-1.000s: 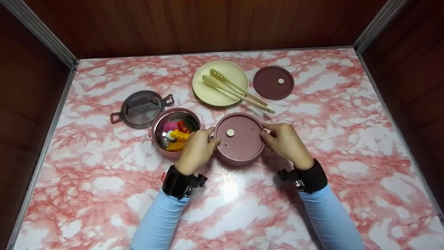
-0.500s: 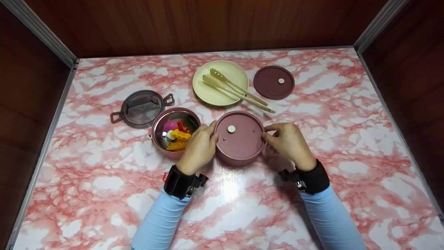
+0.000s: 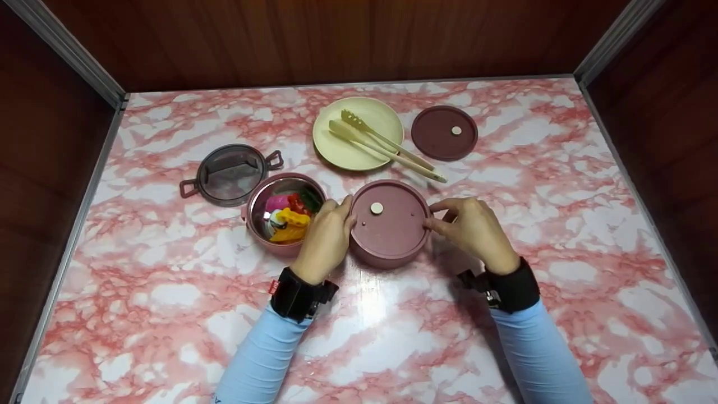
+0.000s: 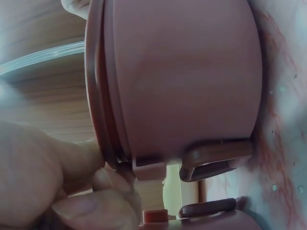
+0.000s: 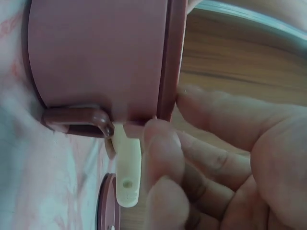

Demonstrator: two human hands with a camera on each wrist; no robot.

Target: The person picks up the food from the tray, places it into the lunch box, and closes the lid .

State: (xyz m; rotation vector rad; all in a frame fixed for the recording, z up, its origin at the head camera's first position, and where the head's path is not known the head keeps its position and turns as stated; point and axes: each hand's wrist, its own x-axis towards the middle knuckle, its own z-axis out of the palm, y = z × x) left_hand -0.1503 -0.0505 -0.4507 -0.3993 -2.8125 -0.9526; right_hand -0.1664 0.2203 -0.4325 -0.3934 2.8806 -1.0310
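A pink pot (image 4: 192, 76) stands upright with a matching pink lid (image 3: 390, 233) on top, bearing a cream knob. My left hand (image 3: 326, 238) pinches the lid's left edge between thumb and fingers. On the opposite edge, my right hand (image 3: 475, 230) pinches the rim, its thumb at the top and a fingertip below. The pot's side handles show under the lid in both wrist views. Left of it, partly behind my left hand, an uncovered pink pot (image 3: 252, 238) holds several colourful pieces (image 3: 289, 219).
A glass lid (image 3: 231, 174) with two loop handles lies at the left. Behind the pots is a pale yellow plate (image 3: 331, 151) with cream utensils (image 3: 387, 146) across it, their handles past its rim. A dark red lid (image 3: 440, 134) lies to its right. Wooden walls enclose the tabletop.
The pink lid has turned slightly clockwise, its left side away from me and its right side nearer. My left fingers have shifted up along its edge. Other things stay put.
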